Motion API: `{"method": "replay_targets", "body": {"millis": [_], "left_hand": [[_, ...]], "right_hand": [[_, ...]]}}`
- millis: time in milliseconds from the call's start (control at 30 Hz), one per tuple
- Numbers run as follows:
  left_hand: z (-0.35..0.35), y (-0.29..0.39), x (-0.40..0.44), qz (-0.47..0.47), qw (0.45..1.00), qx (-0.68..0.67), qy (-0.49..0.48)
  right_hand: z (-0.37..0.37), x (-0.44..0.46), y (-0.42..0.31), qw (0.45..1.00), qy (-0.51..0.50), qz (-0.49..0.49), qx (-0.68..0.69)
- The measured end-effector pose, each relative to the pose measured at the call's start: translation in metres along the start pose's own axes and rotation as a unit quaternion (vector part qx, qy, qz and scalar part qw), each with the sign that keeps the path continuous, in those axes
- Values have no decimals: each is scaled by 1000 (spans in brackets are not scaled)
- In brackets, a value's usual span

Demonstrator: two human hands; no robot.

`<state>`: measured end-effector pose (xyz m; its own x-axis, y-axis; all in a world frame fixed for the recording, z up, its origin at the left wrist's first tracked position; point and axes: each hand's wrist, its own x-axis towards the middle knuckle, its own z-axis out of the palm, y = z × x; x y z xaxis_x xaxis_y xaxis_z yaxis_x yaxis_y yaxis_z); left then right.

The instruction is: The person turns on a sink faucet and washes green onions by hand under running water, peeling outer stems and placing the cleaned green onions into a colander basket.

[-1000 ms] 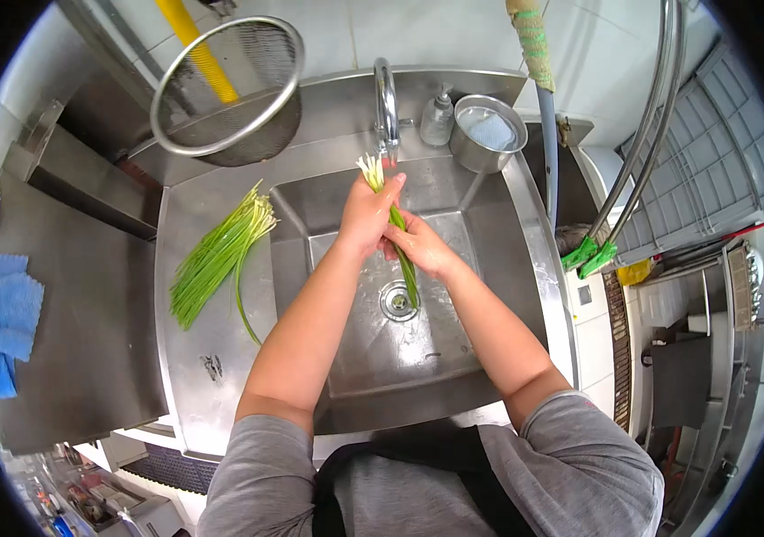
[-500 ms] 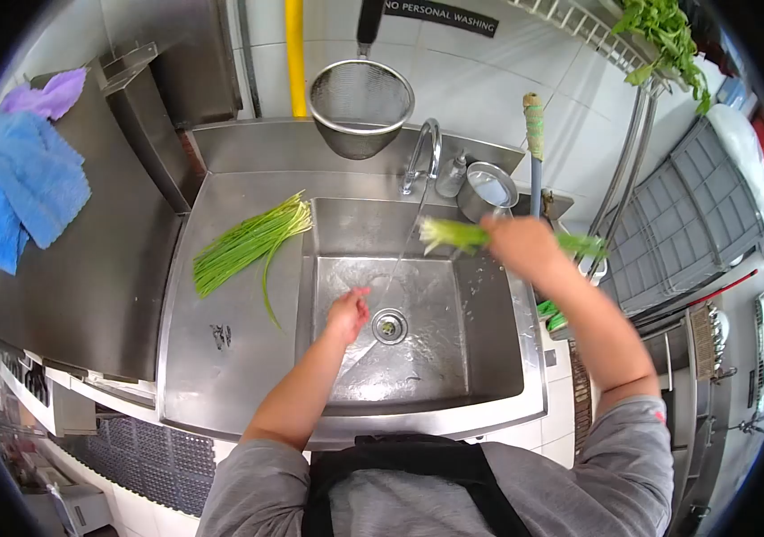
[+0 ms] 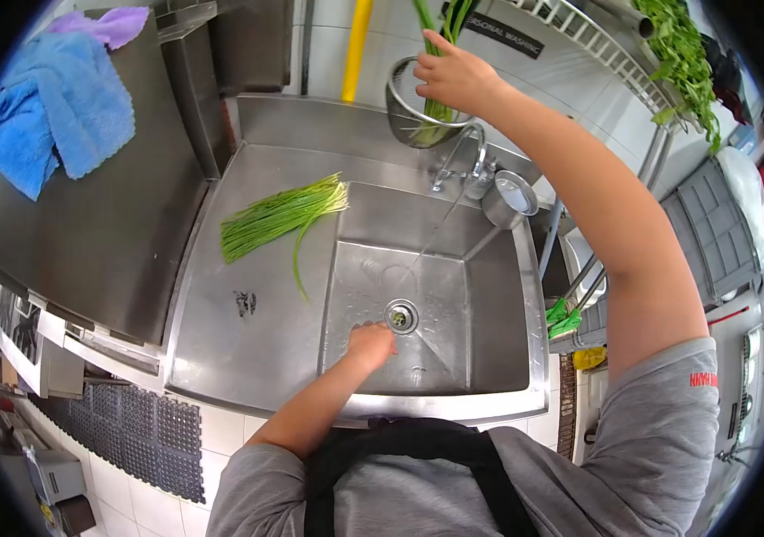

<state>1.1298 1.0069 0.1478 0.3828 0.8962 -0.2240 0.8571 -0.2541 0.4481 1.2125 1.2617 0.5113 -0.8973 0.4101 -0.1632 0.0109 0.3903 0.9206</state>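
1. The right hand (image 3: 456,80) is at the strainer (image 3: 400,106), with its fingers a little apart and laid across the green stalks (image 3: 438,109). How firmly it grips them, I cannot tell.
2. These stalks stand nearly upright, their lower ends inside the strainer.
3. The left hand (image 3: 372,344) is low over the sink (image 3: 496,313), near the drain (image 3: 401,317). Its palm is hidden, so I cannot tell whether it is closed.
4. Another bunch (image 3: 279,219) lies on the metal counter (image 3: 212,345), left of the basin.
5. From the tap (image 3: 478,136) runs thin water; the metal pot (image 3: 509,199) is just beside it.
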Motion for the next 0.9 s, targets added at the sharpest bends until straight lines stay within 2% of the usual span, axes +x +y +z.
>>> {"method": "replay_targets", "body": {"millis": [33,100,233,300,367,500,567,633,700,767,833,900], "left_hand": [[-8,-4,-4,-6,1000,-6,1],[-28,-16,-10,12,987,-44,152],[-78,-84,21,-25,951,-37,307],[-106,-112,42,-49,946,-32,320],[-120,-135,76,-52,926,27,374],[-147,-154,126,-83,923,89,364],[-147,-162,141,-141,924,188,302],[-142,-170,149,-144,928,198,280],[-145,-169,152,-149,930,211,262],[-157,-160,139,-126,945,126,273],[-166,-156,134,-101,948,131,273],[-177,-155,130,-79,948,138,275]], "right_hand": [[4,5,-3,1000,9,-3,-1],[11,8,-4,998,52,-21,-2],[11,-2,8,998,35,-32,41],[7,-14,9,991,112,-19,72],[1,-25,8,989,101,-3,104],[-34,-62,-5,974,106,74,184],[-37,-87,-23,967,120,108,199],[-40,-123,-52,925,170,214,264],[-23,-160,-99,888,169,269,334],[-6,-193,-159,832,115,331,429],[11,-222,-234,758,21,408,509],[18,-249,-305,682,-29,417,600]]}}
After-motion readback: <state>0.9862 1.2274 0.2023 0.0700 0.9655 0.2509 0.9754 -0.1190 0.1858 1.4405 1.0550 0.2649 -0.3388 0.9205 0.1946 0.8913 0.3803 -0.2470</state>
